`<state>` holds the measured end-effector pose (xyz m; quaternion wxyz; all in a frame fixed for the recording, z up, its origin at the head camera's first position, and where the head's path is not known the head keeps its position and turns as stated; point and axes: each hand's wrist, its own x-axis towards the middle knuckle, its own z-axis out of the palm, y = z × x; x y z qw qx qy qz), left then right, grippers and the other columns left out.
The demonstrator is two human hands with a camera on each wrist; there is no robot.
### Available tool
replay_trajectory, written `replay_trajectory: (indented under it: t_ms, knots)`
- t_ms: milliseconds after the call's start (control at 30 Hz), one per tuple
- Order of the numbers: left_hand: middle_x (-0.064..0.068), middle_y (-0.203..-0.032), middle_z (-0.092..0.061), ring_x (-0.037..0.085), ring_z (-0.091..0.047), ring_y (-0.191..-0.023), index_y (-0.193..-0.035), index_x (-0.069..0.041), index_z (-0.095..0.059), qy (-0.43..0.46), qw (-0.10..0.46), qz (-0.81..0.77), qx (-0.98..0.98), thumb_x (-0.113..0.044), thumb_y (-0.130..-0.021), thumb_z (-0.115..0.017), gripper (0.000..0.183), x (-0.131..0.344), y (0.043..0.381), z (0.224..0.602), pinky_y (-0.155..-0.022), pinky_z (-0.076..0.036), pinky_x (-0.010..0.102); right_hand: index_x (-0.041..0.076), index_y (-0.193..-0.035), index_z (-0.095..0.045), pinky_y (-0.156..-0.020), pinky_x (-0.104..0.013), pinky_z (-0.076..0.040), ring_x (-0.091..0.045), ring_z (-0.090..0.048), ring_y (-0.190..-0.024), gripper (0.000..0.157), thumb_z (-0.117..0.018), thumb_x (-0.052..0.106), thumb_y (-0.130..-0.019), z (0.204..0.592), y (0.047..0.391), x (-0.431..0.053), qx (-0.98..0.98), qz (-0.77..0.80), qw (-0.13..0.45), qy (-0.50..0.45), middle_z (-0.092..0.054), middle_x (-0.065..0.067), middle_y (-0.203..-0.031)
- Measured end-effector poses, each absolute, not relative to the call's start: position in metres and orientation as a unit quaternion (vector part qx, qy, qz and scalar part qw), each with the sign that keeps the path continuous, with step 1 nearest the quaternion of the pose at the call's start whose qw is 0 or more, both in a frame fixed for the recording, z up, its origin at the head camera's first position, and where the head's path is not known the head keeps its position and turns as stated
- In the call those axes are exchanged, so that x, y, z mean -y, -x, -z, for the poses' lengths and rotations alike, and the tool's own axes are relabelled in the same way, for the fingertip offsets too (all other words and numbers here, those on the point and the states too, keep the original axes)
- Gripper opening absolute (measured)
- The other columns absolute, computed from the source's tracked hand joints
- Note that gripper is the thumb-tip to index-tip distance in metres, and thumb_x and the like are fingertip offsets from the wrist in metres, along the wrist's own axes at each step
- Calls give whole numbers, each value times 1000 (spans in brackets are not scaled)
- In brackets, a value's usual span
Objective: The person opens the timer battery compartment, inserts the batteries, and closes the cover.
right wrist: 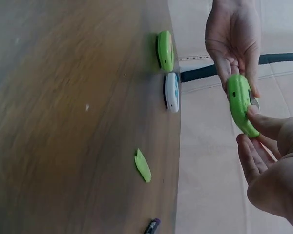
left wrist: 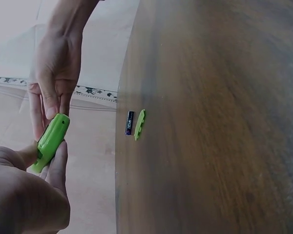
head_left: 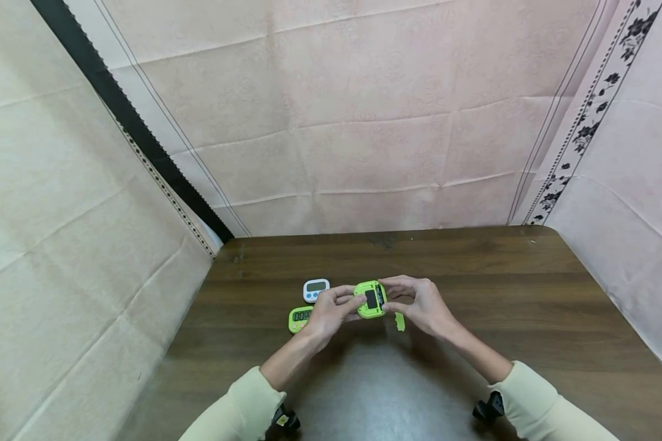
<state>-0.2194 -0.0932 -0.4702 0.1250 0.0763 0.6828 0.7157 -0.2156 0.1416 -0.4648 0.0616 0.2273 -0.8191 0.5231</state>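
Observation:
A lime-green digital timer (head_left: 371, 299) is held up above the table, its back with a dark panel and a battery slot toward the head camera. My left hand (head_left: 333, 309) grips its left side, thumb on the back and fingers underneath. At the opposite side my right hand (head_left: 422, 305) pinches its edge between thumb and fingers. On the table below the right hand lies a green battery cover (head_left: 399, 322). Beside the cover is a dark AAA-size battery (left wrist: 130, 123), hidden by the right hand in the head view.
Left of the hands, a white timer (head_left: 316, 290) lies just beyond a second green timer (head_left: 300, 318), which the left hand partly covers. The brown wooden table (head_left: 265, 269) ends against hanging pale cloth (head_left: 364, 153) at the back and sides.

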Motion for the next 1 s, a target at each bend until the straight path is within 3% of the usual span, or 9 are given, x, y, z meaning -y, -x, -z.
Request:
replay_trajectory:
  t_ms: [233, 400, 567, 767, 1000]
  knots:
    - [19, -116, -78, 23, -77, -101, -126, 5, -71, -93, 113, -699, -700, -9, -100, -76, 30, 92, 217, 471, -90, -63, 45, 8, -121, -76, -85, -29, -61, -20, -76, -94, 38, -87, -2, -86, 463, 217, -140, 804, -564, 34, -187, -80, -5, -106]
    - [16, -113, -79, 21, -77, -101, -125, 1, -73, -110, 86, -669, -730, -10, -99, -77, 28, 92, 217, 469, -92, -63, 46, 3, -122, -76, -83, -30, -63, -25, -77, -98, 29, -81, 2, -93, 464, 223, -146, 775, -603, 11, -189, -79, -11, -113]
    - [14, -111, -80, 24, -77, -104, -123, -3, -75, -131, 45, -623, -770, -15, -99, -79, 27, 97, 219, 468, -93, -62, 43, 3, -132, -72, -85, -30, -62, -26, -75, -105, 34, -77, 6, -98, 474, 231, -160, 800, -562, -13, -212, -76, -16, -122]
    - [13, -109, -80, 26, -77, -104, -123, -3, -74, -147, 25, -595, -790, -16, -99, -79, 28, 106, 219, 471, -92, -62, 34, -8, -130, -69, -84, -42, -62, -33, -72, -102, 47, -87, 6, -88, 502, 237, -172, 879, -397, -17, -264, -73, -22, -120]
    - [12, -109, -80, 25, -77, -103, -122, -4, -75, -161, 17, -585, -795, -16, -98, -79, 27, 109, 219, 471, -90, -62, 31, -8, -121, -73, -85, -40, -59, -29, -67, -101, 51, -96, 11, -79, 519, 237, -169, 906, -329, 0, -264, -68, -13, -118]
